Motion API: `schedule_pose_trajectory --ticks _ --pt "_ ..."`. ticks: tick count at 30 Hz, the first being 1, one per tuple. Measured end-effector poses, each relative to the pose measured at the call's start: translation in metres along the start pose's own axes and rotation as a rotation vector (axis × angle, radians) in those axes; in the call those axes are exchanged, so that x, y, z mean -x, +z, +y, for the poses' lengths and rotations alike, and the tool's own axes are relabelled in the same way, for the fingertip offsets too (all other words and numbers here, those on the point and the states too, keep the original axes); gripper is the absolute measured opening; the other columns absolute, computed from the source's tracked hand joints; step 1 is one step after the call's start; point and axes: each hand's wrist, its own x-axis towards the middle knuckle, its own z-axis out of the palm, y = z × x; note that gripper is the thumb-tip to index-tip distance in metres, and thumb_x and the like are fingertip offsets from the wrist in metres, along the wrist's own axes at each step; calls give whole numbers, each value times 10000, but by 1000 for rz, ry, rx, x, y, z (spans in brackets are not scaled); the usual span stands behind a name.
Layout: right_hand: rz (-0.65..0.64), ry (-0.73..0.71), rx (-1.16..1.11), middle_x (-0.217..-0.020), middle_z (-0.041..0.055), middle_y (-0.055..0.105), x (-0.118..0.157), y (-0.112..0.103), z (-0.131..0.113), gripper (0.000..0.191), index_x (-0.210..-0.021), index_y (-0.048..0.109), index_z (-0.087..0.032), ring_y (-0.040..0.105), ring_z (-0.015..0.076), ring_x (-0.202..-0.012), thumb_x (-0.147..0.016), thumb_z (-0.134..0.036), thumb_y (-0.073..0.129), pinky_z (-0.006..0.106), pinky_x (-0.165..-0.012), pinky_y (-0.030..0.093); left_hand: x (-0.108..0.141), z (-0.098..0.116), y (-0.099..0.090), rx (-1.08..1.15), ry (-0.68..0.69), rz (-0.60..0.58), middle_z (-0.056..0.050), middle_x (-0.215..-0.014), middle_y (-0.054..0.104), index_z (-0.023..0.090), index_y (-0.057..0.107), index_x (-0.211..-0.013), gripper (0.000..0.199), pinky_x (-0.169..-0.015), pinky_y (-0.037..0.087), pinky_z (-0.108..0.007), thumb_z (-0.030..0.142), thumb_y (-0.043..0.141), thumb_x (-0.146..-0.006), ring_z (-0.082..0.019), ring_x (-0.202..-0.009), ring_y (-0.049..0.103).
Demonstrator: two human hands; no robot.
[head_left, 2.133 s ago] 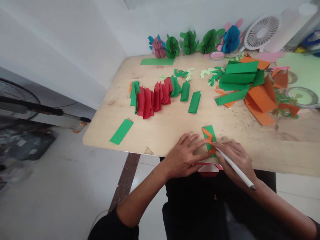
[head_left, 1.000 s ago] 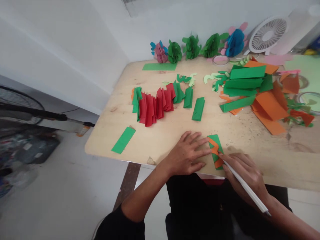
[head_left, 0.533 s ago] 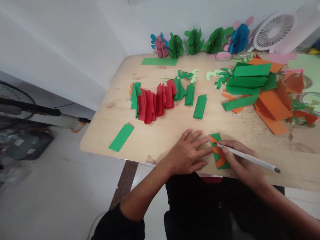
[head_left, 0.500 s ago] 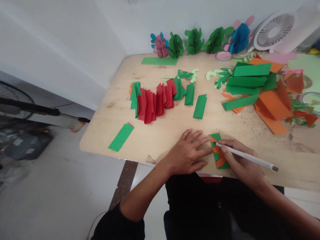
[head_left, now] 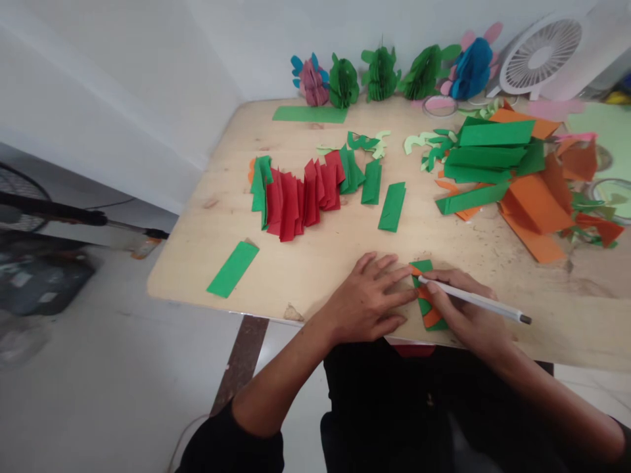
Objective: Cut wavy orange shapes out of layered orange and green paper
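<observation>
Near the front edge of the table lies a green paper strip [head_left: 422, 266] with an orange paper cut-out [head_left: 432, 318] on top of it. My left hand [head_left: 372, 299] rests flat with fingers spread, its fingertips touching the left side of these papers. A white pen [head_left: 480, 301] with a dark end is gripped in my right hand [head_left: 468, 309]. Its tip is at the orange cut-out's edge, partly covered by my fingers. Part of the cut-out is also hidden beneath my right hand.
Folded red papers [head_left: 300, 203] stand mid-table beside green folded pieces [head_left: 393, 207]. A lone green strip [head_left: 233, 269] lies left. Green papers [head_left: 488, 157] and orange papers [head_left: 537, 203] pile up at right. Paper figures [head_left: 382, 73] and a white fan [head_left: 542, 56] line the wall.
My right hand and the pen have shifted slightly left over the orange cut-out, covering more of it. My left hand stays in place on the papers. The whole view has shifted a little.
</observation>
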Motion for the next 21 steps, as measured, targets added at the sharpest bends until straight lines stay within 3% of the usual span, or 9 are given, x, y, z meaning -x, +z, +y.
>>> schedule_pose_trajectory --ticks 21 --pt "26 -56 48 -850 26 737 -2 1 -4 105 -943 649 -232 688 172 -793 -903 -230 551 312 -699 544 0 0 1 -6 -3 7 -47 -1479 442 303 548 -1321 421 -1147 178 -556 450 487 -931 -323 -1398 304"
